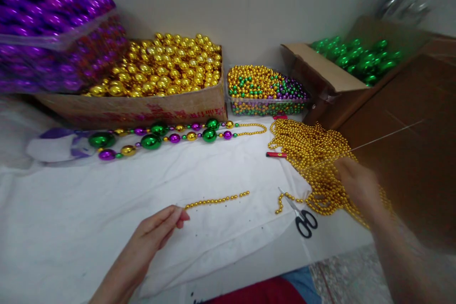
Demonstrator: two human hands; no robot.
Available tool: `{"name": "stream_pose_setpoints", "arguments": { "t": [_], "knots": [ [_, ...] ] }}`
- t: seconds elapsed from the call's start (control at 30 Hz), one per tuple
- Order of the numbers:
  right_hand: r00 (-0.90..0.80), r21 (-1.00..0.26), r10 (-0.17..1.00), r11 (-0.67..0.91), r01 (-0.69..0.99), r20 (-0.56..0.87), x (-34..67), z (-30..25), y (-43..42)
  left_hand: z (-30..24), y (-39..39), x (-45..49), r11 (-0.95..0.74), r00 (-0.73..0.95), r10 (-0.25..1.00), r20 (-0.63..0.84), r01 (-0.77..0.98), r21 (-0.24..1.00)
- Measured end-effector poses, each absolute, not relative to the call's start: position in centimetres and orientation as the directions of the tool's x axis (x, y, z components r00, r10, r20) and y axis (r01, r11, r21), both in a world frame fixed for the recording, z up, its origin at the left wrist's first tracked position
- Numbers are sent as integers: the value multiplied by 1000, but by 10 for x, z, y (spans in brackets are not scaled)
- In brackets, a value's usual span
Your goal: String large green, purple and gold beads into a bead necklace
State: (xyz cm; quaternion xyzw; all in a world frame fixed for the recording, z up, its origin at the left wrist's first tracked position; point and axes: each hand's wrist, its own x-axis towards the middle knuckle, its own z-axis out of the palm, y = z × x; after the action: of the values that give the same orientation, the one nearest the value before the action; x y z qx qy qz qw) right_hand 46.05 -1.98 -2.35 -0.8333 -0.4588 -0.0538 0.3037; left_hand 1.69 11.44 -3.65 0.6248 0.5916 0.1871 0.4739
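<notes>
Count, view from the head camera:
- Hands: 2. The left hand (160, 228) at 7 o'clock has thumb and forefinger pinched together on the near end of the strand (217, 199).
- Strand: 1, short, of gold beads. It lies on the cloth (71, 209) and runs from the fingertips toward 2 o'clock.
- The right hand (356, 185) at 4 o'clock is blurred. It rests over the pile (313, 156) of gold bead strings.
- Wire: 1 (388, 135), thin, leading from the right hand toward 2 o'clock. I cannot tell whether the fingers are closed on it.
- Scissors: 1 (302, 218), black handles, just beside the pile at its 7 o'clock.
- Red stick: 1 (276, 154), touching the pile's 9 o'clock edge.
- Necklace: 1 (171, 135), doubled, at 10 o'clock, with 5 green balls showing.
- Boxes: 2. The gold box (142, 109) is at 11 o'clock and the green box (320, 71) at 1 o'clock.
- Tub: 1 (267, 107), clear, holding small mixed beads, between the boxes.
- Purple bag: 1 (46, 28).

Hard to make out:
- The purple bag is cut off at the left edge.
- The green box is blurred.
</notes>
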Motion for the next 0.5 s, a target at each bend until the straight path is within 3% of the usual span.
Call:
{"name": "stream_pose_setpoints", "arguments": {
  "t": [0.1, 0.23, 0.4, 0.5],
  "knots": [
    [506, -373, 780, -375, 849, 368, 441, -46, -23, -23, 114, 36, 184, 419, 811, -409, 480, 858],
    [383, -178, 823, -339, 924, 418, 405, -66, -39, 23, 115, 56, 104, 550, 784, -290, 343, 933],
    [254, -137, 957, -235, 962, 140, 370, -109, -73, 44, 113, 61, 133, 560, 782, -274, 280, 951],
    [247, -140, 964, -233, 962, 97, 364, -126, -85, 14, 116, 50, 152, 545, 760, -354, 380, 912]
  ]
}}
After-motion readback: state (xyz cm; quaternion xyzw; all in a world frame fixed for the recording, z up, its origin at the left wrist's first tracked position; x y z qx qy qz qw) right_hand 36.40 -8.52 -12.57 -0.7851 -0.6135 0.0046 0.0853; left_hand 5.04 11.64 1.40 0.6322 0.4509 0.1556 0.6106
